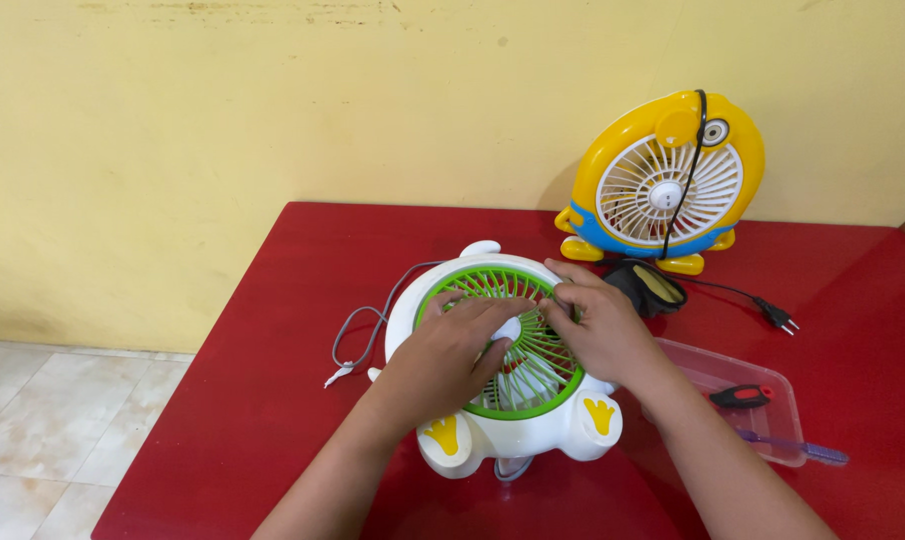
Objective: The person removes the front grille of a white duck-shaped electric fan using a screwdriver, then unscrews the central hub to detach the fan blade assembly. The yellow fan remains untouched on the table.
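Centrally, left hand (pixel 451 345) and right hand (pixel 601 325), fingers spread flat, both pressing the green grille (pixel 533 385) of a white fan (pixel 503 420) lying face-up on the red table (pixel 273 360). Right of the right hand: clear tray (pixel 788 400) holding a screwdriver (pixel 743 396). Beyond: upright yellow fan (pixel 668 180), plug (pixel 781 318).

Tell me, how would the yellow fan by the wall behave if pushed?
The yellow fan stands upright on small feet, so it may tip. It looks like hollow plastic, probably light. Its black cord lies loose and would likely drag.
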